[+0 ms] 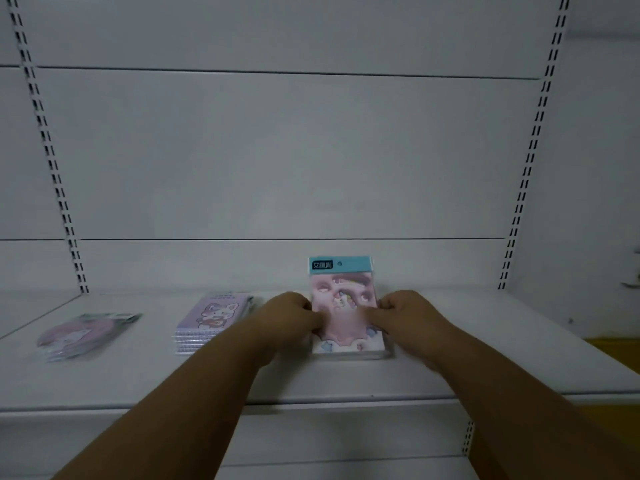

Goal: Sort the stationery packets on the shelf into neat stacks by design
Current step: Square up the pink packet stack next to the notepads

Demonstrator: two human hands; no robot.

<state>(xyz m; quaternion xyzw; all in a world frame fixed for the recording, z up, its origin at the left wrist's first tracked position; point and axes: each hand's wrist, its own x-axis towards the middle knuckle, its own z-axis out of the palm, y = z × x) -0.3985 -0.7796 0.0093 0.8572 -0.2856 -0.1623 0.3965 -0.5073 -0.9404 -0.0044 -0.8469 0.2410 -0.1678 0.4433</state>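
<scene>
Shelf (450, 368): white, shop-style, seen from above and in front; slotted uprights at both sides.
Pink stack (348, 317): right of centre on the shelf, cartoon cover, teal header card at the far end; clear wrap showing along the near edge.
Left hand (289, 315): curled against the stack's left edge, thumb laid on the top cover, other fingers hidden beside or under it.
Right hand (403, 313): mirrored on the right edge, thumb on the cover; pinching the top packet from both sides, apparently squaring it.
Lilac stack (213, 322): just left of the left forearm, rabbit design, several spiral-edged pieces piled fairly evenly.
Loose pile (86, 336): far left, well apart, glossy packets fanned and blurred; design hard to read.
Slip risk: slick wrap, so uneven side pressure likely to skew or shoot out a packet.
Knock risk: left forearm close to the lilac stack; a sideways pull-back could shove it askew.
Sorting risk: dim light and similar pinks could mix designs.
</scene>
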